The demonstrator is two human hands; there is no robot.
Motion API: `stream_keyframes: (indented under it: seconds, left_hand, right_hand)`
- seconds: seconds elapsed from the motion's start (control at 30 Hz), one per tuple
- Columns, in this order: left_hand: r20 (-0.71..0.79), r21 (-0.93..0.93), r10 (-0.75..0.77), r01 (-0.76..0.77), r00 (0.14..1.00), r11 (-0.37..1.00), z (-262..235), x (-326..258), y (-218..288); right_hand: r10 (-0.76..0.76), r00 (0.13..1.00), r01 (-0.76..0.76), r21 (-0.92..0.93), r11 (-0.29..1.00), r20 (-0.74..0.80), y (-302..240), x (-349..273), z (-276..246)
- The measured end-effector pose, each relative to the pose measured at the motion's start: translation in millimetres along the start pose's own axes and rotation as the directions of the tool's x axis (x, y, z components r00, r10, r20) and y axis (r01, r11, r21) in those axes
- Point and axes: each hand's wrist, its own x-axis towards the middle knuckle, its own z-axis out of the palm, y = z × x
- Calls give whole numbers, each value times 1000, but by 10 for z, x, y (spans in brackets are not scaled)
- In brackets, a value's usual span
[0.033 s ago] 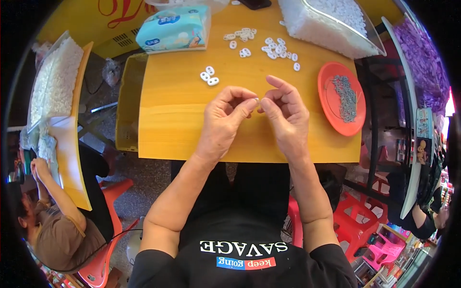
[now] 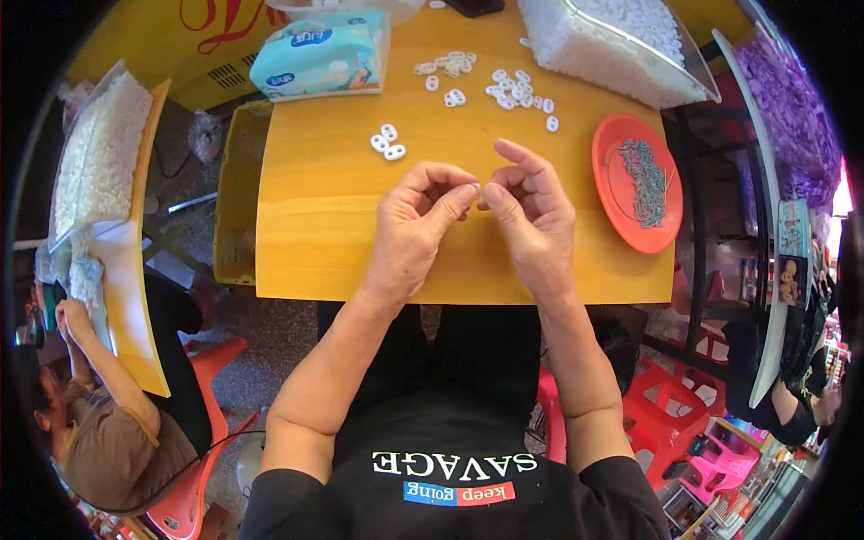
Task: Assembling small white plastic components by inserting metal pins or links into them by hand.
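Two hands, left (image 2: pixel 416 225) and right (image 2: pixel 531 220), met over one yellow table (image 2: pixel 324 225). Three white rings (image 2: pixel 388 141) lay apart from a larger scatter (image 2: pixel 504 88), too many to count. One orange plate (image 2: pixel 610 180), one tissue pack (image 2: pixel 319 54).

pinched piece (image 2: pixel 477 189) too small (white)

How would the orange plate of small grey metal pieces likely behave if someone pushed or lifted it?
The orange plate looks thin and shallow, so it is probably light and would slide easily on the smooth yellow table. Its low rim suggests the loose grey metal pieces could shift or spill if tilted.
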Motion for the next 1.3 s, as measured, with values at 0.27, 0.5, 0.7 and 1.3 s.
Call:
stream_keyframes:
  seconds: [0.27,0.5,0.7,1.3]
  left_hand:
    - [-52,-1,49,-49,997,999,35,-6,-46]
    - [-70,-81,17,-23,997,996,-7,1,-7]
    - [-120,-59,91,-99,989,993,-151,-229,186]
    - [-218,-78,100,-119,971,990,-432,-271,297]
  right_hand:
    - [-25,997,25,2,1000,-72,52,-55,156]
    - [8,1000,-8,-49,999,-11,17,57,147]
    - [98,971,-21,-331,944,218,-196,573,204]
    - [-55,870,462,-771,439,490,37,988,387]
